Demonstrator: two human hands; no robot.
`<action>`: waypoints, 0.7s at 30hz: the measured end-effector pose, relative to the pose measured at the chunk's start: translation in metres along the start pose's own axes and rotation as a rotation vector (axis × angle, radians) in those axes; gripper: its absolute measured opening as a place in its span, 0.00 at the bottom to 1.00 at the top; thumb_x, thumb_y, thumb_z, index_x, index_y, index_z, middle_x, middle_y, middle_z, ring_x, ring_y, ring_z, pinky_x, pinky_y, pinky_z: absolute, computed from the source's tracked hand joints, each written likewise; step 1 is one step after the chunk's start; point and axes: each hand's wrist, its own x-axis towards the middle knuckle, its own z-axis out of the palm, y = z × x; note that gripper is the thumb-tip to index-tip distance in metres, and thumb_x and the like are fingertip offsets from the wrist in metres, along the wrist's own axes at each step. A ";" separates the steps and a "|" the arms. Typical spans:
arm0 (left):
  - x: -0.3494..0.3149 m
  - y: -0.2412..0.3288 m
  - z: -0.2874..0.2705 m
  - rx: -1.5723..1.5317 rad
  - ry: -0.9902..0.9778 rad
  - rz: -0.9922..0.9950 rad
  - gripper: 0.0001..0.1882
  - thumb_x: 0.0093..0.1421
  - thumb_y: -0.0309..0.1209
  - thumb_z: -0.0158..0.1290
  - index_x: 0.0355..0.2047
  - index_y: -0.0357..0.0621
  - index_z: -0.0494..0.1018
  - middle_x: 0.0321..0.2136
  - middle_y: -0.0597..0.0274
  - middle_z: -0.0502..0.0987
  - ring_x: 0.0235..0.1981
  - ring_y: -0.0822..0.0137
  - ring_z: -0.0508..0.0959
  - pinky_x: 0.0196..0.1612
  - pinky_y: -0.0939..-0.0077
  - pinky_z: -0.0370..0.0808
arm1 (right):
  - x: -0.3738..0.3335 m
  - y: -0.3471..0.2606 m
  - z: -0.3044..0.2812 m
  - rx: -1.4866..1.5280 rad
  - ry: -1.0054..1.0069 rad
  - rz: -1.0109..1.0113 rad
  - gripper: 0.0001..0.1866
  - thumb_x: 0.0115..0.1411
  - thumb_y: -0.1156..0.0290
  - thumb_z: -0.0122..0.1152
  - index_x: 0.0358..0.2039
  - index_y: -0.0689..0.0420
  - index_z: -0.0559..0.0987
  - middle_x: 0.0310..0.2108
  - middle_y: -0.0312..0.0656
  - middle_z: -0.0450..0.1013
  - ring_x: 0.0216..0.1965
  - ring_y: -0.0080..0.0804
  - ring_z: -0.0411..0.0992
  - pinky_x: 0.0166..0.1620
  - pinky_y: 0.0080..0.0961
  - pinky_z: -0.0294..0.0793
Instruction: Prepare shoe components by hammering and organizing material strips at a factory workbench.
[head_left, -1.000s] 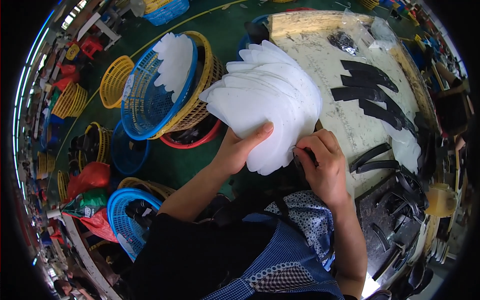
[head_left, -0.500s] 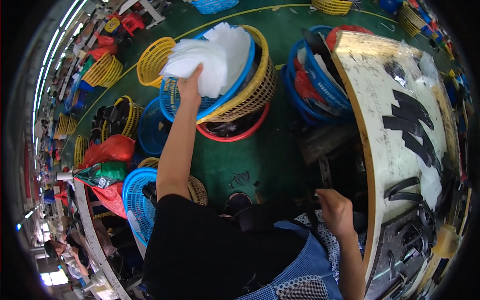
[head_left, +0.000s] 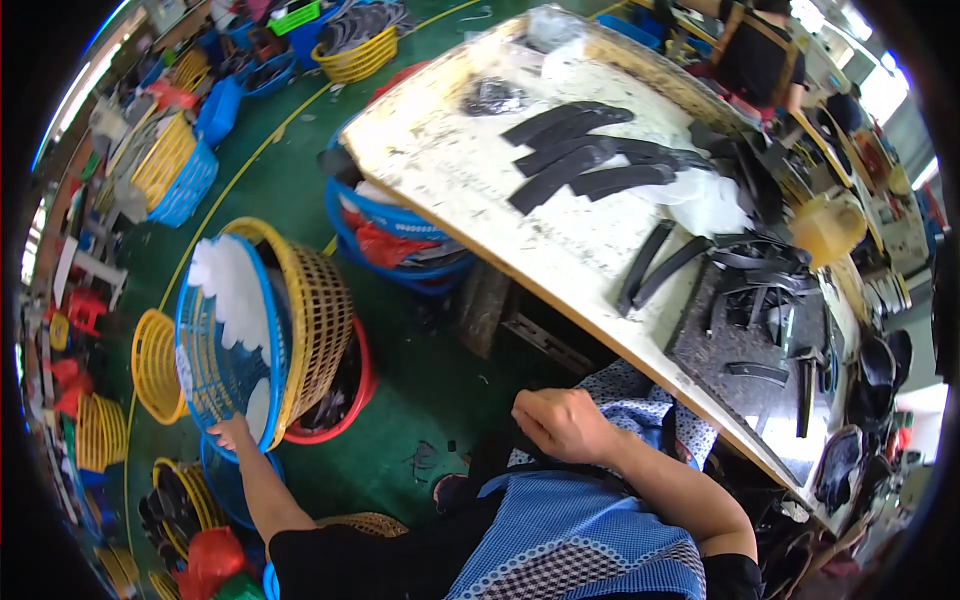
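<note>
My left hand is closed on the near rim of a blue plastic basket. White sheets lie inside that basket, apart from my fingers. Under the blue basket sits a tilted yellow basket, and a red tub with dark pieces is below them. Curled shut, my right hand hovers in front of my blue checked apron, near the worktable's edge. Whatever its fingers may hold is hidden.
A worktable on the right carries black strips, a dark slab and a hammer. Stacked blue tubs stand beside it. More yellow baskets line the left, and a person is at the far right.
The view has turned right. My left hand has let go of the white sheets, which now lie in the blue basket, and moved to its rim. My right hand stays closed.
</note>
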 end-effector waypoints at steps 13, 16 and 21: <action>-0.554 0.339 -0.255 -1.197 -1.182 1.794 0.17 0.66 0.21 0.53 0.55 0.37 0.72 0.48 0.58 0.78 0.45 0.69 0.80 0.51 0.76 0.75 | -0.125 0.011 -0.117 0.364 0.370 0.301 0.24 0.65 0.65 0.65 0.14 0.61 0.71 0.13 0.45 0.63 0.15 0.41 0.67 0.21 0.37 0.63; -0.704 0.365 -0.277 -1.062 -1.342 2.097 0.15 0.62 0.22 0.56 0.50 0.41 0.76 0.38 0.59 0.81 0.38 0.69 0.81 0.42 0.75 0.77 | -0.178 0.011 -0.149 0.567 0.548 0.582 0.24 0.70 0.62 0.56 0.18 0.62 0.78 0.16 0.38 0.74 0.18 0.25 0.73 0.23 0.24 0.70; -0.896 0.425 -0.270 -1.096 -0.895 2.209 0.27 0.54 0.40 0.64 0.51 0.41 0.72 0.46 0.49 0.74 0.51 0.50 0.73 0.57 0.59 0.68 | -0.231 0.021 -0.197 0.087 1.057 0.857 0.08 0.63 0.72 0.62 0.34 0.64 0.81 0.28 0.40 0.76 0.27 0.24 0.75 0.32 0.20 0.72</action>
